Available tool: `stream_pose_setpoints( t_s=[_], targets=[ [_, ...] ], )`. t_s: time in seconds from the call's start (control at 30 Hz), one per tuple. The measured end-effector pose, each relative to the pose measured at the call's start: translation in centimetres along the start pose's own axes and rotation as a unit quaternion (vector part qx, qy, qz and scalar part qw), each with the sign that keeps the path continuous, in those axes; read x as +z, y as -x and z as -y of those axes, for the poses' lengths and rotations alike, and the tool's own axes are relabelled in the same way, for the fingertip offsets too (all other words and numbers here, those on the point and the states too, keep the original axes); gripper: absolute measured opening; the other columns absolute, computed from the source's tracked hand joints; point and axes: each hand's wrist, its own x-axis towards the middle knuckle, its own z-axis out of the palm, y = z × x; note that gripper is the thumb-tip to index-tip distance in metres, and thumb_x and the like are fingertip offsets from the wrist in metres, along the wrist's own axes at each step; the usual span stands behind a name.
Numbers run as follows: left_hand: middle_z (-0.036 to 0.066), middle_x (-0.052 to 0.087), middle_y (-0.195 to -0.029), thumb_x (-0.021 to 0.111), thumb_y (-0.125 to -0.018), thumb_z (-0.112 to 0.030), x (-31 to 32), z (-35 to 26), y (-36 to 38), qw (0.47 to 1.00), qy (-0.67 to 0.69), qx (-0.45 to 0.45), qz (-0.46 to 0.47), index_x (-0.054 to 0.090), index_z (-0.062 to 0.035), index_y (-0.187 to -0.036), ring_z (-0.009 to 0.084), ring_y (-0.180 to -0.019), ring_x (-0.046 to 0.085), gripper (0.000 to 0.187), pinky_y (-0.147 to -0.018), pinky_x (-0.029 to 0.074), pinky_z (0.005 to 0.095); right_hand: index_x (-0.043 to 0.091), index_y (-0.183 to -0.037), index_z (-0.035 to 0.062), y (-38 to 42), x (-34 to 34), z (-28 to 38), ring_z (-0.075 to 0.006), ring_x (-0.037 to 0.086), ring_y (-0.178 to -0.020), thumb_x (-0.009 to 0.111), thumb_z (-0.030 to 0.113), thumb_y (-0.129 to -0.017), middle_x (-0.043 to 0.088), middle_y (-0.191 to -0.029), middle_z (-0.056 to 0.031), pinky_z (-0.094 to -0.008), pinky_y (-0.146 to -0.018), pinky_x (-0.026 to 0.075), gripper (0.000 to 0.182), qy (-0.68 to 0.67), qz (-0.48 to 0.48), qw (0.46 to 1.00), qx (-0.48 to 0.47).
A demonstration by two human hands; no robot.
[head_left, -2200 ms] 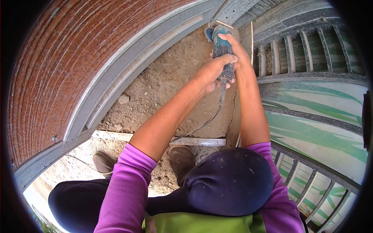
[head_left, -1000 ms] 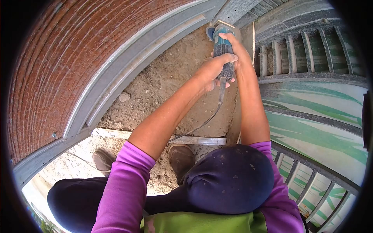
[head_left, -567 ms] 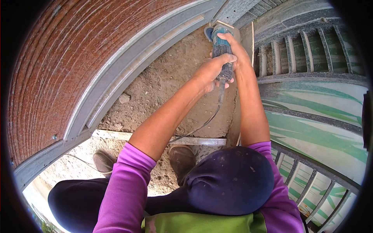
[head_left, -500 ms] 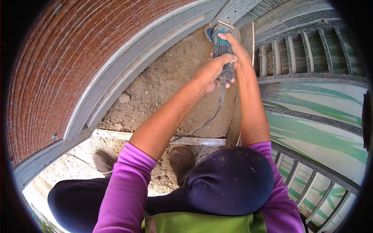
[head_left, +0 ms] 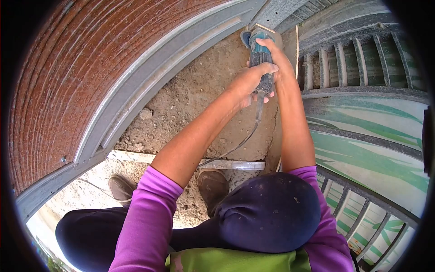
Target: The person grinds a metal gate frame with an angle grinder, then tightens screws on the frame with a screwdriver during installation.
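Left hand (head_left: pixel 246 82) closed round the rear of the grinder (head_left: pixel 260 55); right hand (head_left: pixel 280 60) gripping its front; cord (head_left: pixel 251 134) behind it.

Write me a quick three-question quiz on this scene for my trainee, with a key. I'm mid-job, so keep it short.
1. Which hand is nearer the disc of the power tool?
2. What colour are the sleeves? A) orange B) purple C) white
3. True or false: the cord leaves the power tool at the same end as the disc.

Key:
1. The right hand; the left hand grips farther back, toward the cord.
2. B, purple.
3. False: the cord leaves at the opposite end.
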Motion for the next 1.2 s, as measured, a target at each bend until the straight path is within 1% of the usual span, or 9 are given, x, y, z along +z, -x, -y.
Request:
stream_pose_setpoints(
  t_s=[0.27, 0.43, 0.53, 0.67, 0.77, 0.87, 0.97, 1.07, 1.2],
  targets=[
    [0.004, 0.063, -0.078, 0.071, -0.087, -0.04, 0.3, 0.6, -0.4, 1.0, -0.011, -0.01, 0.0, 0.062, -0.0076, -0.098, 0.0174, -0.064, 0.064, 0.036, -0.048, 0.046, 0.0311, 0.061, -0.11, -0.0015, -0.1, -1.2, -0.5, -0.0298, 0.066, -0.061, 0.075, 0.045, -0.081, 0.067, -0.079, -0.0194, -0.0408, -0.056, 0.056, 0.056, 0.001, -0.012, 1.0, 0.001],
    [0.004, 0.062, -0.078, 0.072, -0.086, -0.041, 0.3, 0.4, -0.2, 1.0, -0.007, -0.009, 0.008, 0.063, -0.0082, -0.098, 0.0172, -0.064, 0.064, 0.036, -0.05, 0.047, 0.0308, 0.061, -0.108, -0.0007, 0.0, -1.2, -0.5, -0.0298, 0.066, -0.061, 0.075, 0.046, -0.081, 0.067, -0.079, -0.0195, -0.0404, -0.056, 0.056, 0.056, 0.003, -0.012, 1.0, -0.002],
    [0.004, 0.062, -0.079, 0.072, -0.086, -0.041, 0.6, 0.3, 0.1, 1.0, -0.013, -0.012, -0.008, 0.063, -0.0086, -0.098, 0.0171, -0.064, 0.064, 0.036, -0.05, 0.047, 0.031, 0.061, -0.107, -0.0004, 0.0, -1.4, -0.6, -0.0295, 0.066, -0.061, 0.075, 0.047, -0.081, 0.067, -0.078, -0.0192, -0.0399, -0.056, 0.056, 0.056, 0.002, -0.013, 1.0, 0.001],
    [0.004, 0.062, -0.081, 0.072, -0.086, -0.04, 0.5, 0.9, -0.6, 1.0, -0.007, -0.024, 0.004, 0.063, -0.0085, -0.099, 0.0169, -0.064, 0.064, 0.036, -0.049, 0.048, 0.0307, 0.061, -0.107, -0.0001, 0.4, -1.6, -0.5, -0.029, 0.067, -0.061, 0.074, 0.047, -0.08, 0.067, -0.078, -0.0187, -0.0397, -0.057, 0.056, 0.055, 0.006, -0.018, 1.0, -0.004],
    [0.004, 0.062, -0.081, 0.072, -0.086, -0.04, 0.8, 1.2, -0.8, 1.0, 0.001, -0.021, 0.004, 0.063, -0.0081, -0.099, 0.017, -0.063, 0.064, 0.036, -0.048, 0.047, 0.0302, 0.061, -0.106, 0.0, 1.0, -1.7, -0.3, -0.0285, 0.066, -0.061, 0.074, 0.046, -0.08, 0.067, -0.078, -0.0185, -0.0401, -0.056, 0.055, 0.055, -0.005, -0.034, 0.999, 0.015],
    [0.004, 0.062, -0.081, 0.072, -0.086, -0.04, 0.9, 1.3, -0.9, 1.0, 0.005, -0.02, 0.004, 0.063, -0.0075, -0.099, 0.0174, -0.063, 0.064, 0.036, -0.047, 0.046, 0.03, 0.061, -0.106, 0.0, 1.0, -1.7, -0.3, -0.0284, 0.065, -0.061, 0.074, 0.045, -0.08, 0.067, -0.077, -0.0181, -0.0403, -0.056, 0.055, 0.054, 0.001, -0.045, 0.999, 0.011],
    [0.004, 0.062, -0.081, 0.073, -0.087, -0.039, 0.8, 1.3, -1.0, 1.0, 0.007, -0.024, 0.006, 0.063, -0.0068, -0.099, 0.0178, -0.064, 0.064, 0.036, -0.047, 0.046, 0.0302, 0.063, -0.113, 0.0001, 1.4, -1.5, 0.0, -0.028, 0.062, -0.07, 0.077, 0.038, -0.078, 0.064, -0.087, -0.016, -0.0421, -0.063, 0.053, 0.054, -0.017, -0.042, 0.999, 0.027],
    [0.005, 0.062, -0.081, 0.072, -0.087, -0.039, 0.7, 1.2, -1.0, 1.0, 0.007, -0.022, 0.007, 0.062, -0.0062, -0.1, 0.018, -0.064, 0.063, 0.037, -0.047, 0.046, 0.0304, 0.06, -0.108, -0.0002, 1.2, -1.4, -0.2, -0.0284, 0.065, -0.061, 0.074, 0.045, -0.081, 0.066, -0.078, -0.0184, -0.0403, -0.055, 0.055, 0.055, 0.003, -0.035, 0.999, -0.001],
    [0.005, 0.061, -0.081, 0.072, -0.087, -0.038, 0.7, 1.2, -1.1, 1.0, 0.008, -0.017, 0.013, 0.062, -0.0057, -0.101, 0.018, -0.065, 0.063, 0.037, -0.047, 0.047, 0.0303, 0.058, -0.109, -0.0006, 1.0, -1.7, -0.4, -0.0288, 0.066, -0.061, 0.075, 0.044, -0.08, 0.065, -0.078, -0.0184, -0.0401, -0.055, 0.055, 0.056, -0.013, -0.04, 0.999, 0.008]
  ],
)
